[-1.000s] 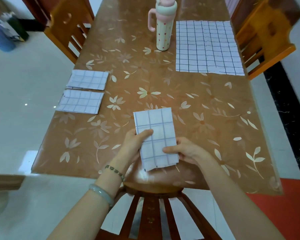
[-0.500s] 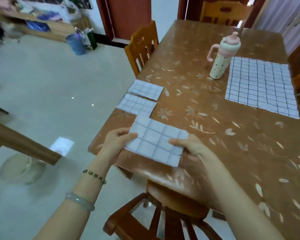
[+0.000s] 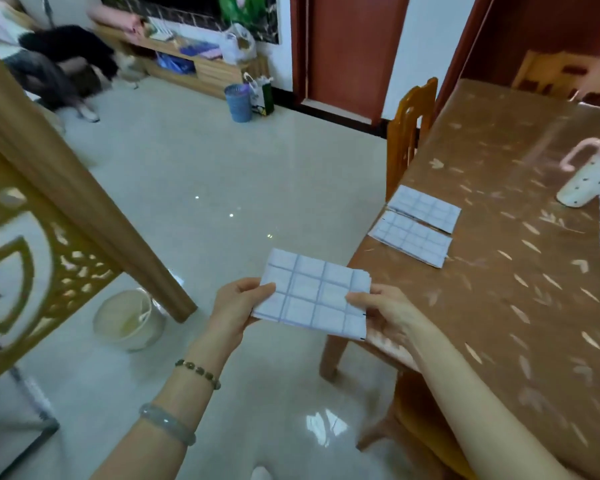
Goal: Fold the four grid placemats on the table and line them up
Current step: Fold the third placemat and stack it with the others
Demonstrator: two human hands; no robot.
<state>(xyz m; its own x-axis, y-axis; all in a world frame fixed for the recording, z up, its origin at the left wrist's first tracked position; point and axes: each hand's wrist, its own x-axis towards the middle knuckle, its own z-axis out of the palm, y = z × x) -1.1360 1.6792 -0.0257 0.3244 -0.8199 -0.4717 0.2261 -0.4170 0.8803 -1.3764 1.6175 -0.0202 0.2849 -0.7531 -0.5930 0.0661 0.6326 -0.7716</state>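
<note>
Both my left hand (image 3: 238, 306) and right hand (image 3: 383, 315) pinch the folded grid placemat (image 3: 314, 296) shut, probably bound for the folded pair (image 3: 413, 237) beyond my right hand.

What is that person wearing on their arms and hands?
The left forearm wears two bracelets: a thin string of dark round beads near the wrist and a smooth, pale grey-green bangle further up. The right forearm wears nothing. No sleeves or gloves show on either arm.
</note>
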